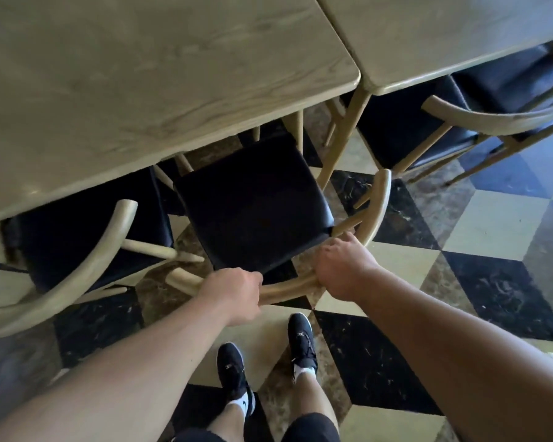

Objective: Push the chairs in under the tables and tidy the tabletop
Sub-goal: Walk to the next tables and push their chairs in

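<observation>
The left hand (233, 291) and right hand (342, 272) both grasped the middle chair (253, 205) by its curved back rail (288, 290).
Nearest, black sneakers (233, 371) stood on the checkered floor (492, 224). Above them each hand curled round the pale wooden rail, the two set apart. The chair's black seat sat at an angle, its far edge just under the near table (141, 74). A neighbouring chair (77, 282) stood to its left, and another chair (492, 118) sat farther right at the second table (444, 33).
</observation>
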Demonstrator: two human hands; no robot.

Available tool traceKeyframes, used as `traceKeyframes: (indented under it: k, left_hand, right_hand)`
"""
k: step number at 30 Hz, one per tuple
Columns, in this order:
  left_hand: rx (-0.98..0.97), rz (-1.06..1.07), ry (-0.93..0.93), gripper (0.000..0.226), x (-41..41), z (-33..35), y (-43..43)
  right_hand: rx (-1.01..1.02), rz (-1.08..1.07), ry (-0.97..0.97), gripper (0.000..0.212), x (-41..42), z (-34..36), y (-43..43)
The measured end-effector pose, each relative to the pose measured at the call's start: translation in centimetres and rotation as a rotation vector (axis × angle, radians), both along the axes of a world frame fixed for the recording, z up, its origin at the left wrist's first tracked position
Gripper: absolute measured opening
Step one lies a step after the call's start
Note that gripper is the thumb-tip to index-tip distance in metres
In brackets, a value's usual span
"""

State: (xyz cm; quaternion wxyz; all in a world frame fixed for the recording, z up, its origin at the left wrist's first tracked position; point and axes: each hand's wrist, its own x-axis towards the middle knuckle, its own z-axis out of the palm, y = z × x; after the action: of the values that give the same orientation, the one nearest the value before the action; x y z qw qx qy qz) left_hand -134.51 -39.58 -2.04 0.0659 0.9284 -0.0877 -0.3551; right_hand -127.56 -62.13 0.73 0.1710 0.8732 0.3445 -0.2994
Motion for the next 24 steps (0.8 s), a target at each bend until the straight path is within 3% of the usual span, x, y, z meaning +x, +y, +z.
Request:
traceKeyframes:
  k: [11, 16, 20, 24]
  left_hand:
    - [0.169, 0.088, -0.004, 0.012, 12.1, 0.8, 6.8]
    - [0.121, -0.057, 0.058, 0.013, 14.5, 0.4, 9.1]
    - [0.106, -0.123, 0.068, 0.024, 14.6, 0.0, 9.4]
    - [0.076, -0.097, 0.093, 0.032, 14.9, -0.2, 10.0]
  right_hand:
    - [0.205, 0.017, -0.044, 0.017, 12.4, -0.8, 6.5]
    - [0.204, 0.153, 0.138, 0.014, 15.6, -1.0, 7.7]
    - [0.247, 0.147, 0.164, 0.03, 15.8, -1.1, 7.6]
    - [0.22, 0.147, 0.216, 0.033, 16.2, -0.9, 7.8]
